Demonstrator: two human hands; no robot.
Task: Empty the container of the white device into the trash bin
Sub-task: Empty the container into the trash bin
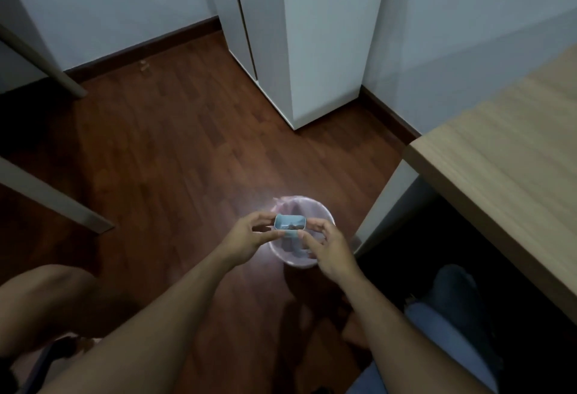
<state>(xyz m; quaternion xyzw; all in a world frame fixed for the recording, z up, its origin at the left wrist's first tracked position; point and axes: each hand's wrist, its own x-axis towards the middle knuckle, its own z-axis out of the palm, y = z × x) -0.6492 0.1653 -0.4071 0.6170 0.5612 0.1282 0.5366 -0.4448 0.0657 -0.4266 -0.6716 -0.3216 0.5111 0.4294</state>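
Both hands, left (246,236) and right (327,245), pinch the container (289,224) ends above the bin (324,209). Tip slowly, mouth centred (debris visible inside).

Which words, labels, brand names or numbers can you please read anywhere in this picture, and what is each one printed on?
None: no readable text shows anywhere in this view.
The small blue container, held between the left hand and the right hand above the trash bin, shows no legible marking; the view is dim and blurred.
The desk top and the white cabinet bear no lettering.
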